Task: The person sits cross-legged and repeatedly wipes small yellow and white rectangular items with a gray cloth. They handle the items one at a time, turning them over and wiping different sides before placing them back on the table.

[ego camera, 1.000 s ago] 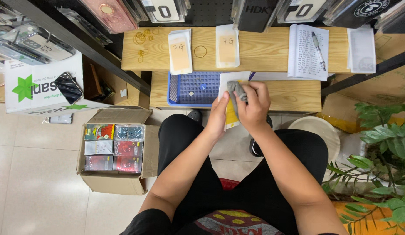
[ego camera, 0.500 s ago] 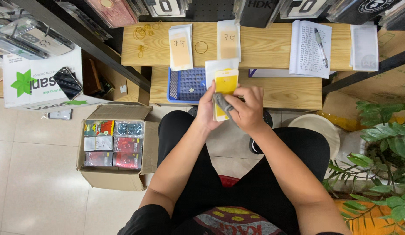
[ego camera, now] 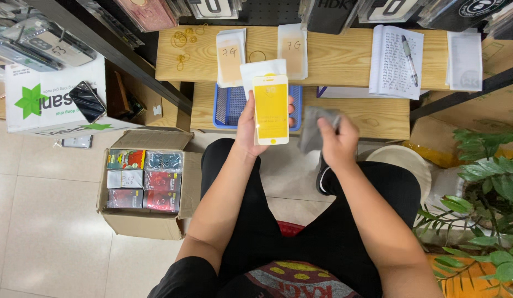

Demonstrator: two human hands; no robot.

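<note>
Seen from the head camera, looking straight down over the person's lap: the left hand [ego camera: 248, 124] is closed around a yellow phone-shaped screen protector [ego camera: 270, 108], gripping it by its long edges with the thumb on the left side and fingertips showing at the right edge. The protector stands upright in the picture, its face toward the camera, with a white sleeve [ego camera: 257, 69] sticking out behind its top. It is held above the near edge of the wooden table [ego camera: 355, 113], in front of a blue basket [ego camera: 227, 105] that sits on the lower table board.

The right hand [ego camera: 338, 140] is clenched on a grey cloth [ego camera: 317, 124], which bunches up between fingers and thumb. The cloth is just beside the protector's right edge; whether they touch cannot be told.

On the upper board lie two pale packets [ego camera: 231, 58], each marked by hand, with a rubber band [ego camera: 257, 56] between them and more bands [ego camera: 184, 41] toward the left. Further right rests an open notebook [ego camera: 394, 63] with a pen [ego camera: 409, 59] across it, and next to that a white paper pad [ego camera: 465, 60].

On the tiled floor to the left stands an open cardboard box [ego camera: 149, 190] filled with small coloured packages. Behind it is a white carton with a green star [ego camera: 41, 105], and a dark phone [ego camera: 87, 102] lies on top. Green plant leaves [ego camera: 482, 176] fill the right edge.
</note>
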